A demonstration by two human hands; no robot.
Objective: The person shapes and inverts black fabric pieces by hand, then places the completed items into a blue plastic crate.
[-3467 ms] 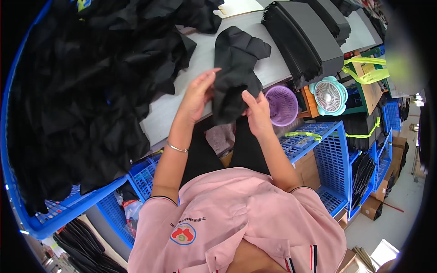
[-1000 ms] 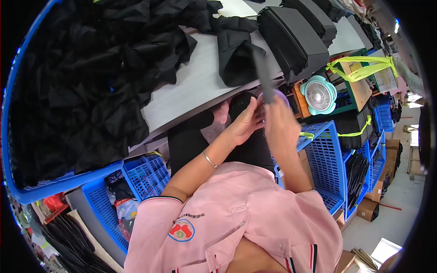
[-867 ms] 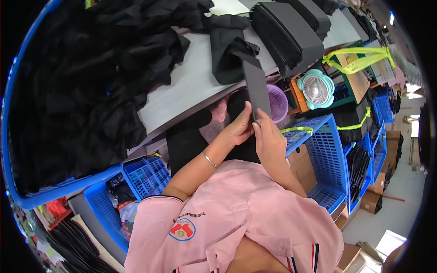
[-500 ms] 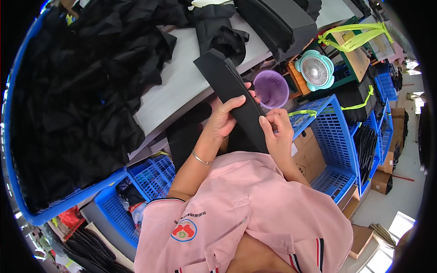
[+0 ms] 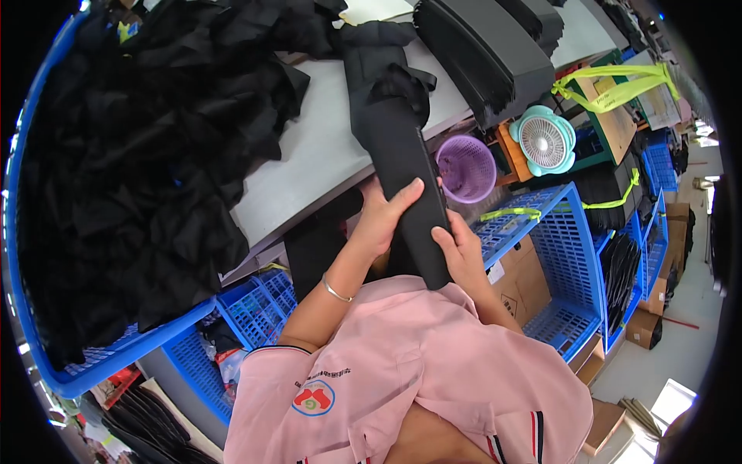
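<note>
A long, flat black panel (image 5: 406, 174) runs from the table's edge down toward my chest. My left hand (image 5: 386, 213) grips its left side, thumb laid across the top face and fingers curled underneath. On the other side my right hand (image 5: 460, 247) pinches the lower right edge, its thumb on the surface. The panel's far end overlaps a bundle of black fabric (image 5: 379, 62) on the table. Most fingers of both hands are hidden beneath the panel.
Black cloth pieces heap in a large blue bin (image 5: 131, 352) at left, beside the grey table (image 5: 309, 147). Stacked black panels (image 5: 495, 54) lie at the table's far side. A purple basket (image 5: 468, 166), a teal fan (image 5: 543, 139) and blue crates (image 5: 572, 240) stand at right.
The panel has turned more upright and its far end now lies over the fabric bundle. My right hand has shifted lower and opened from a tight pinch into a wider hold.
</note>
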